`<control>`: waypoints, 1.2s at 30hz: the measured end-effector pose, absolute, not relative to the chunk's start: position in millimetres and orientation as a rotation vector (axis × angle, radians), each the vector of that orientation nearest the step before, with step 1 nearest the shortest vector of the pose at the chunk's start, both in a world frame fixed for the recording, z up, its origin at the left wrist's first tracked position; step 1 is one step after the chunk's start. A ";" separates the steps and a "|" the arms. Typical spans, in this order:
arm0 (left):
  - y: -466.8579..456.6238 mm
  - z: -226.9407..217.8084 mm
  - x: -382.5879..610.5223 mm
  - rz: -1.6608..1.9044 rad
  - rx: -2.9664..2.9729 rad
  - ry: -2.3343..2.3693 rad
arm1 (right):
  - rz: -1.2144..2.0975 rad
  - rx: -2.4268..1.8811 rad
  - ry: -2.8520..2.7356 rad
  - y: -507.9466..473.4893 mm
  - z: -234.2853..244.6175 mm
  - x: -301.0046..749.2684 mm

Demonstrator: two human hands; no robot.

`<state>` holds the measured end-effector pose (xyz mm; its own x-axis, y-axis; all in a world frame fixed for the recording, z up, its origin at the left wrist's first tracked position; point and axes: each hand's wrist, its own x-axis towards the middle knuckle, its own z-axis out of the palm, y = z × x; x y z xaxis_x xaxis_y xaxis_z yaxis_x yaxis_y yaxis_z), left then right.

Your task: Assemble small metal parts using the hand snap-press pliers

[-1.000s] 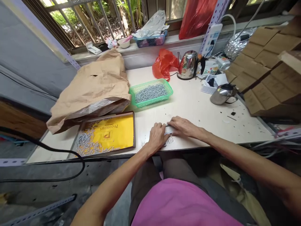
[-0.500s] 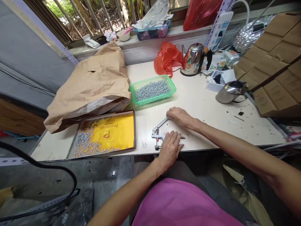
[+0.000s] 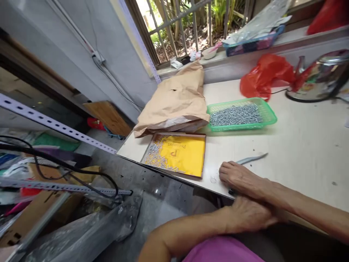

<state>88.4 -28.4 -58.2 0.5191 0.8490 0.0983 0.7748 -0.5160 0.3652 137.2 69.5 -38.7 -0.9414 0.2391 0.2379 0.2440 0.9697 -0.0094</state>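
A grey metal hand tool (image 3: 252, 159) lies near the table's front edge. One slim pointed arm of it sticks out, and the rest is covered. Curled over its covered part is my right hand (image 3: 238, 179), knuckles up, and a small dark end shows below the fingers. Just below, partly under my right forearm, is my left hand (image 3: 249, 213), blurred, its fingers hidden. To the left, a shallow box (image 3: 204, 156) with a yellow bottom holds many small metal pins (image 3: 156, 157). Behind it, a green basket (image 3: 268, 111) is filled with similar short metal pieces (image 3: 237, 114).
A large brown paper bag (image 3: 174, 98) stands behind the box. At the back right are a red plastic bag (image 3: 265, 74) and a steel kettle (image 3: 319, 78). Black cables (image 3: 89, 173) and a perforated metal bar (image 3: 54, 122) cross the left side.
The view has swung left. My right hand has come from the tool's raised lever to its near end, and my left hand has drawn back off the tabletop, below my right forearm.
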 end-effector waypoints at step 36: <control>-39.3 27.8 -158.6 0.304 1.398 2.544 | 0.733 -0.919 -2.725 58.6 -43.5 245.1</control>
<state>-158.6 -39.3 27.8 -0.5220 0.8478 -0.0939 0.8017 0.5253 0.2853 245.1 58.6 -43.5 -0.7946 0.6071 0.0070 0.5217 0.6886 -0.5037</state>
